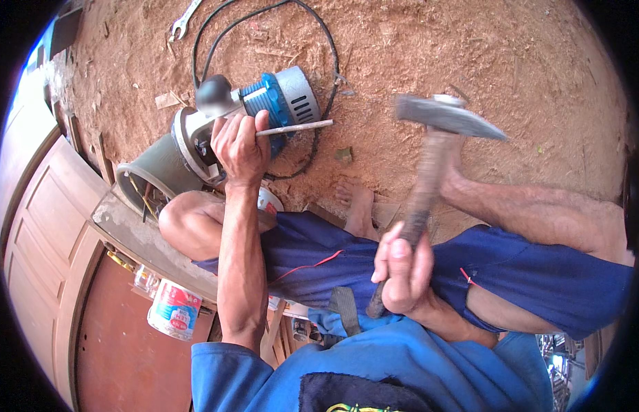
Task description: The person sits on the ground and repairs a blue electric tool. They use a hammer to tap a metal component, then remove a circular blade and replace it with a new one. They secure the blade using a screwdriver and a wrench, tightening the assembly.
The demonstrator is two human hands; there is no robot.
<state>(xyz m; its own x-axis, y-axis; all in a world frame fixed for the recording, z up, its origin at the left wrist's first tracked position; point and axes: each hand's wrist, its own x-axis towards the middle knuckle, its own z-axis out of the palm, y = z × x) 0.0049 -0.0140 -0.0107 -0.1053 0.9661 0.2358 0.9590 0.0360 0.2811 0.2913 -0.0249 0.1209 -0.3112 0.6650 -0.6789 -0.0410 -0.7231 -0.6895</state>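
Note:
My right hand is wrapped round the handle of a hammer, raised in front of my lap with its dark metal head at the top, slightly blurred. In my left fist sits a thin, pale rod that sticks out to the right; whether it is metal or wood I cannot tell. Just beyond and beneath that fist lies a blue and grey router on its side, with a round base plate and a black knob. The fist hides part of the router.
A grey bucket stands by the router, with thin sticks inside. The router's black cord loops over sawdust-covered ground. A wrench lies farther off. Wooden door panels and a white-and-red tub are at left.

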